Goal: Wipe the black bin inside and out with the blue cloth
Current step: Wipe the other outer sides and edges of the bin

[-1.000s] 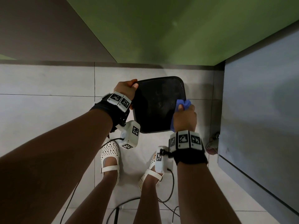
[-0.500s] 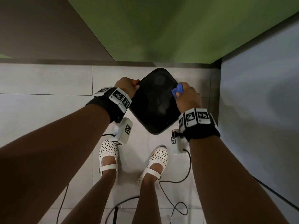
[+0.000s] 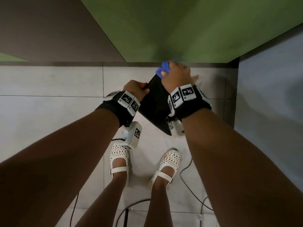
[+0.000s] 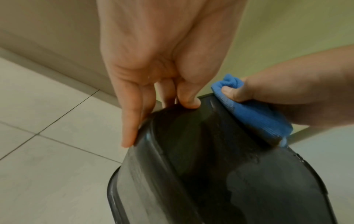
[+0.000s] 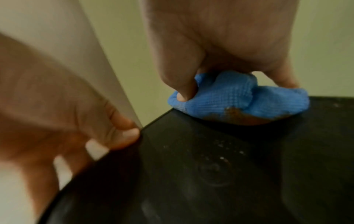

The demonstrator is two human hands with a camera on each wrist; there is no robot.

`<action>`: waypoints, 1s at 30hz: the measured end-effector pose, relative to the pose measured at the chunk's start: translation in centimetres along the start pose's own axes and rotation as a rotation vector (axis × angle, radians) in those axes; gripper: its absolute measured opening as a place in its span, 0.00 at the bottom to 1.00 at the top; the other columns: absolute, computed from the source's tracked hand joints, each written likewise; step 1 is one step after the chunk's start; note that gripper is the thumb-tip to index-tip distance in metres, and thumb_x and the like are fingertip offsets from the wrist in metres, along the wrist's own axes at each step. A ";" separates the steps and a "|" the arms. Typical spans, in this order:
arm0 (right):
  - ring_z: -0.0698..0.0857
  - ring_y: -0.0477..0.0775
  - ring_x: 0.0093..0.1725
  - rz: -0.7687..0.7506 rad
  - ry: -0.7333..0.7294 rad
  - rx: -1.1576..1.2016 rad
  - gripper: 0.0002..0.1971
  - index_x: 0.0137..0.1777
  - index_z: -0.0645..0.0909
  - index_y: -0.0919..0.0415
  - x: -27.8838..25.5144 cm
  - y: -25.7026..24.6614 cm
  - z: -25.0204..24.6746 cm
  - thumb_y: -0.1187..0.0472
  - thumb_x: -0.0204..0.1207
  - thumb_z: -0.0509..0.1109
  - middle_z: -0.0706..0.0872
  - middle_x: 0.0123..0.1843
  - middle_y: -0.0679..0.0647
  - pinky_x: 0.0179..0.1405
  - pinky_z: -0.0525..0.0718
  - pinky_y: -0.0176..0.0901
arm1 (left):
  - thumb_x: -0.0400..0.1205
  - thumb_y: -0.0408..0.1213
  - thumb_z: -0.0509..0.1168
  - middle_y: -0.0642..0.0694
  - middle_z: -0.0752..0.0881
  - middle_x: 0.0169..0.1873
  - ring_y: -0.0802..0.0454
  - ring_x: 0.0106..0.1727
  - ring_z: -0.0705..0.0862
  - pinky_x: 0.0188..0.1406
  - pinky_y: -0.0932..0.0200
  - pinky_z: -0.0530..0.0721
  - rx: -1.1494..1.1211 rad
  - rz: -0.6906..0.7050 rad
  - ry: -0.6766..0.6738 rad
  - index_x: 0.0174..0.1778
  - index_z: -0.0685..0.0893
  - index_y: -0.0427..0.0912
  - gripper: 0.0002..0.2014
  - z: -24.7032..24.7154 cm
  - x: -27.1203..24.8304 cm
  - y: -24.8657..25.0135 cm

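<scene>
The black bin is held up over the floor, turned corner-on between my two wrists. My left hand grips its left rim, thumb pressed inside and fingers along the outside. My right hand clutches the bunched blue cloth and presses it on the bin's far corner. In the left wrist view the blue cloth lies over the far rim. In the right wrist view the blue cloth shows a brown dirt stain where it meets the black bin. The right palm is hidden behind the cloth.
A green wall rises straight ahead and a grey cabinet side stands close on the right. White tiled floor lies below. My feet in white perforated shoes stand under the bin, with black cables trailing beside them.
The bin has been rotated to a corner-on stance and raised farther away. My right hand with the cloth has slid up from the right edge to the far corner. The left hand keeps its grip.
</scene>
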State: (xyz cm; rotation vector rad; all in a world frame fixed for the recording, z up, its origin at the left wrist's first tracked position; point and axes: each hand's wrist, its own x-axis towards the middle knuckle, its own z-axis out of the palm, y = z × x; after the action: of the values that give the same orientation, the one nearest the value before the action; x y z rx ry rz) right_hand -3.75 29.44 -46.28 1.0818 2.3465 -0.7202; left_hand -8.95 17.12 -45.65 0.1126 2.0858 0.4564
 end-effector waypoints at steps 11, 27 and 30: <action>0.69 0.60 0.73 0.243 0.072 0.242 0.14 0.65 0.74 0.57 -1.1 1.9 -0.2 0.57 0.81 0.60 0.78 0.68 0.56 0.76 0.60 0.66 | 0.82 0.41 0.61 0.40 0.82 0.65 0.40 0.64 0.82 0.54 0.56 0.81 0.101 0.017 -0.076 0.70 0.78 0.43 0.19 -0.4 0.4 0.9; 0.53 0.59 0.82 0.064 0.024 0.063 0.21 0.74 0.67 0.55 -2.6 -0.7 1.9 0.51 0.82 0.56 0.67 0.78 0.54 0.75 0.47 0.71 | 0.83 0.35 0.57 0.34 0.86 0.57 0.36 0.59 0.83 0.52 0.58 0.77 0.080 0.001 0.143 0.61 0.84 0.37 0.15 0.0 0.7 0.7; 0.57 0.59 0.80 0.202 0.075 0.085 0.22 0.73 0.67 0.55 -3.2 0.9 1.9 0.51 0.81 0.58 0.68 0.77 0.54 0.74 0.46 0.75 | 0.83 0.37 0.59 0.37 0.85 0.62 0.36 0.62 0.83 0.61 0.54 0.81 0.038 -0.028 0.122 0.66 0.81 0.40 0.17 -0.1 0.7 0.8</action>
State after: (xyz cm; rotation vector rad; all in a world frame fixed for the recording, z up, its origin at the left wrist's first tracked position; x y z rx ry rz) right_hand -0.81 27.03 -46.09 1.3814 2.2432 -0.7205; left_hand -9.48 18.02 -45.84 0.0796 2.2133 0.4151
